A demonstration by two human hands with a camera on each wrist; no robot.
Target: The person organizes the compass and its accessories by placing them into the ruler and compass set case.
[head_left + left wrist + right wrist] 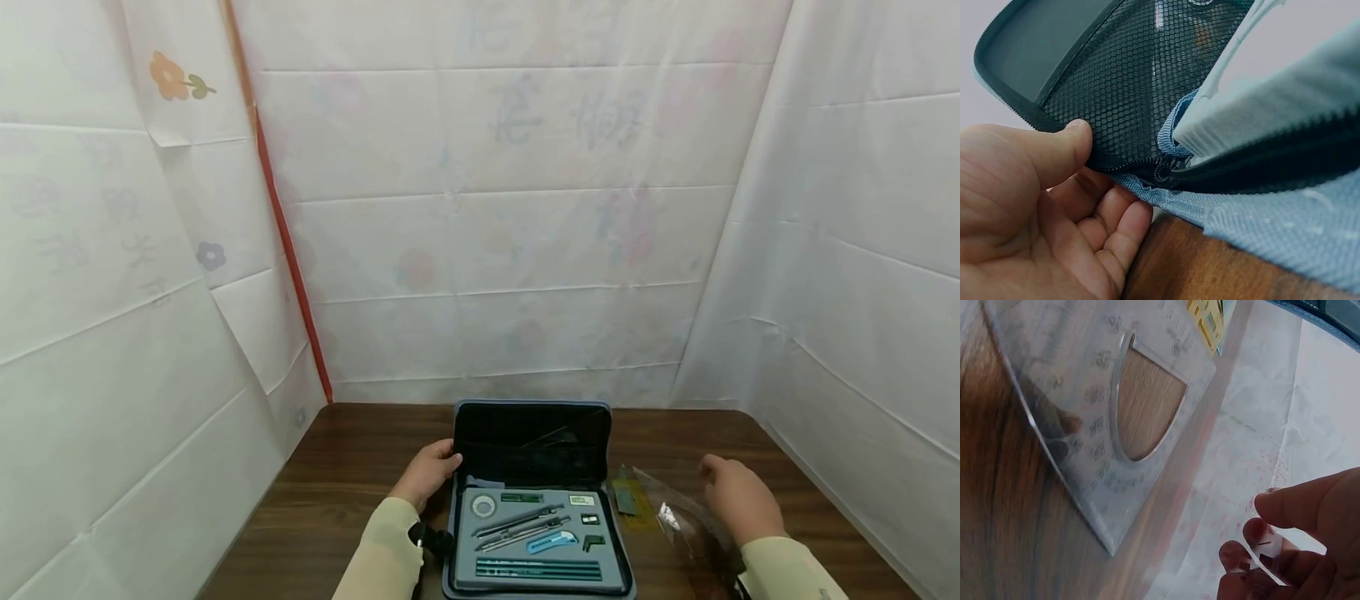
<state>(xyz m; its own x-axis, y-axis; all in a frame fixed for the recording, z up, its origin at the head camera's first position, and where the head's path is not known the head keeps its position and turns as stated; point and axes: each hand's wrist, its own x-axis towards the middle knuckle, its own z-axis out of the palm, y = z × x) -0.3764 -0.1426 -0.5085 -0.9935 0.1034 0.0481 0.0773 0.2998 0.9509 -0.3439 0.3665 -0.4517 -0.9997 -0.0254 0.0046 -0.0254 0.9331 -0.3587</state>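
An open zip stationery case (618,550) stands on the table with its lid raised. Its grey tray (540,546) holds a tape roll (483,505), mechanical pencils or compasses (517,529), a blue utility knife (552,542), green pencils (538,569) and an eraser (581,500). My left hand (429,473) grips the left edge of the lid (1029,115), thumb inside by the mesh pocket (1122,87). To the right of the case, my right hand (742,500) has curled fingers around a small clear plastic piece (1267,545), its full shape unclear. A clear set square (1094,447) is beside that hand.
A yellow stencil (1209,324) and a green piece (624,498) lie by the case's right side. The wooden table (360,450) has white cloth walls (495,242) at the back and both sides. A red strip (288,250) runs down the left corner.
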